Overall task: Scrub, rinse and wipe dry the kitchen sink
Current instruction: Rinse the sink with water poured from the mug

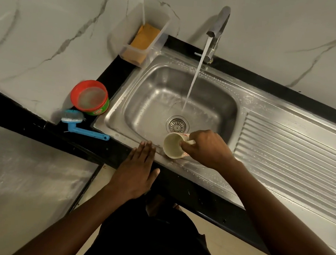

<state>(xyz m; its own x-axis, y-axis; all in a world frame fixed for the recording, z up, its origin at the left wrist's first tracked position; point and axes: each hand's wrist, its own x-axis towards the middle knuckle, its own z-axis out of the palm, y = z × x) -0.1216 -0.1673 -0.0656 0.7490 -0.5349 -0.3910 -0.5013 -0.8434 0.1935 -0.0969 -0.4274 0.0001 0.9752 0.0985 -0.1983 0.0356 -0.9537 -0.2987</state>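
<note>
The steel sink [145, 96] has a wet basin with a round drain [177, 124]. Water streams from the faucet [217, 28] and lands just above the drain. My right hand [208, 150] grips a cream cup [172, 145] by its handle, tilted on its side over the sink's near rim, mouth facing left. My left hand [138, 167] lies flat, fingers straight, on the near edge of the sink and black counter, just left of the cup.
A blue scrub brush [76, 123] lies on the counter left of the sink beside a red-lidded green tub [90, 97]. A clear box holding an orange sponge [144, 39] stands at the back left corner. The ribbed drainboard [292, 159] stretches right.
</note>
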